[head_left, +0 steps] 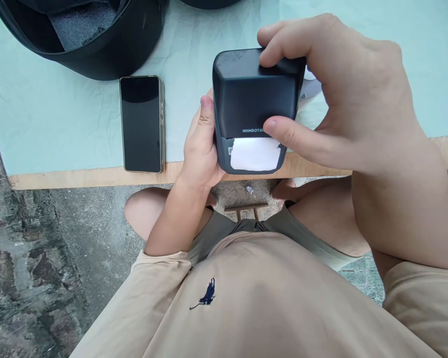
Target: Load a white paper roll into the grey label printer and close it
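Note:
A black label printer (256,104) marked NIIMBOT is held up in front of me, above the front edge of the table. White label paper (256,154) sticks out of its slot on the near side. My left hand (203,144) wraps round the printer's left side, thumb up along it, other fingers hidden behind. From the right, my right hand (321,89) spans the lid, fingertips on the top far edge and thumb on the front by the lettering. Behind the printer's right side, a white and grey item (309,92) shows in part.
A smartphone (142,124) with a dark screen lies left of my left hand at the table edge. Behind it stands an open black zippered case (108,54) with grey lining. Pale green cloth (186,49) covers the wooden-edged table. Another black object (211,2) is cut off above.

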`<state>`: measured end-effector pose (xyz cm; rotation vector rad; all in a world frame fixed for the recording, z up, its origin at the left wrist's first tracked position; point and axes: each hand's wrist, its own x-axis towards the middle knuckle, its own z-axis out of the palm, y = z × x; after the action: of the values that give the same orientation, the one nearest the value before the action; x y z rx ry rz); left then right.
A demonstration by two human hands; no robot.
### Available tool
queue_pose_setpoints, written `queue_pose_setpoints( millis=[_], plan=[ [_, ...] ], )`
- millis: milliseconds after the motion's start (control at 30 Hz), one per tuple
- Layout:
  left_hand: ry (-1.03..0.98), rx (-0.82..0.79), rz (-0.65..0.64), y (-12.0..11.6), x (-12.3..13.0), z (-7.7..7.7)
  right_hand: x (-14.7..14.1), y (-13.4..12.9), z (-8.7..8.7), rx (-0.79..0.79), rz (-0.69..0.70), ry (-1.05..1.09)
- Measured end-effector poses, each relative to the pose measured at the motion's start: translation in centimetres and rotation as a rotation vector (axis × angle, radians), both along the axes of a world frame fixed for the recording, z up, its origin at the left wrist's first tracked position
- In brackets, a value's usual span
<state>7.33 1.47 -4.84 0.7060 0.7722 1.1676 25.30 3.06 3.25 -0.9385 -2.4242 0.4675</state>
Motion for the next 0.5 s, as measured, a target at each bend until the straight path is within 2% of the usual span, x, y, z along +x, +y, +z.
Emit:
queue_pose_setpoints(
  millis=[100, 233, 367, 500],
  plan=[
    [-0.083, 0.017, 0.005, 0.0, 0.1, 0.0, -0.1, -0.1, 0.1, -0.005, 0.011, -0.005],
    [-0.146, -0.043, 0.073, -1.0, 0.4, 1.3, -0.1, -0.5, 0.8, -0.098, -0.024, -0.049],
    [-0.058, -0.08, 0.075, -1.3, 0.6, 2.3, -0.1, -0.4, 1.3, -0.12, -0.033, -0.04],
    [0.038, 0.014, 0.058, -1.1, 0.5, 2.3, -0.2, -0.4, 1.8, -0.093, -0.086, 0.027]
  ],
)
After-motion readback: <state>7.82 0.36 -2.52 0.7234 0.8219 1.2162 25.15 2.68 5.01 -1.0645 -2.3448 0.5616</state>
